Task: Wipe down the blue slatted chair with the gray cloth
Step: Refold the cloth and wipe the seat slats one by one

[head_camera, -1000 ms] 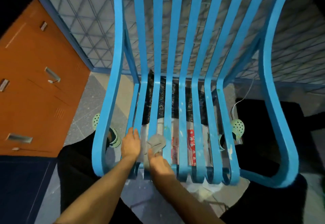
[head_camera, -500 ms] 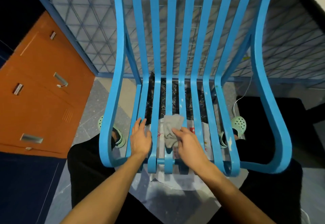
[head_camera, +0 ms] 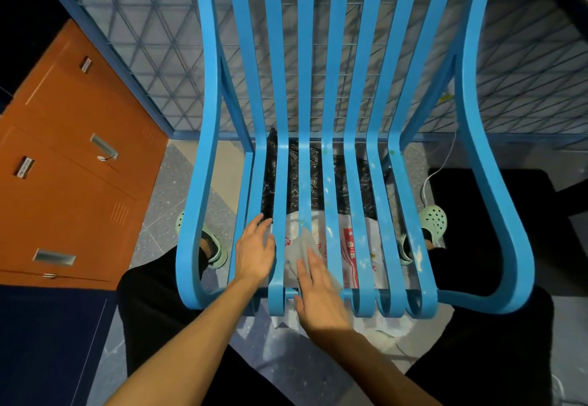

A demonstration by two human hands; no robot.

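Observation:
The blue slatted chair (head_camera: 359,163) fills the view, its seat slats speckled with pale paint spots. A crumpled gray cloth (head_camera: 297,251) lies on the slats near the seat's front edge, left of centre. My right hand (head_camera: 315,288) lies flat on the cloth with straight fingers, pressing it onto the slats. My left hand (head_camera: 254,252) rests flat on the left seat slats, fingers spread, just left of the cloth.
An orange metal cabinet (head_camera: 70,176) stands at the left. A wire mesh panel (head_camera: 525,65) stands behind the chair. Black and white plastic bags (head_camera: 350,240) lie under the seat. My feet in pale green clogs (head_camera: 432,217) flank the chair.
The right hand and cloth have slid back toward the seat's front edge and slightly left. The left hand has stayed on the left slats.

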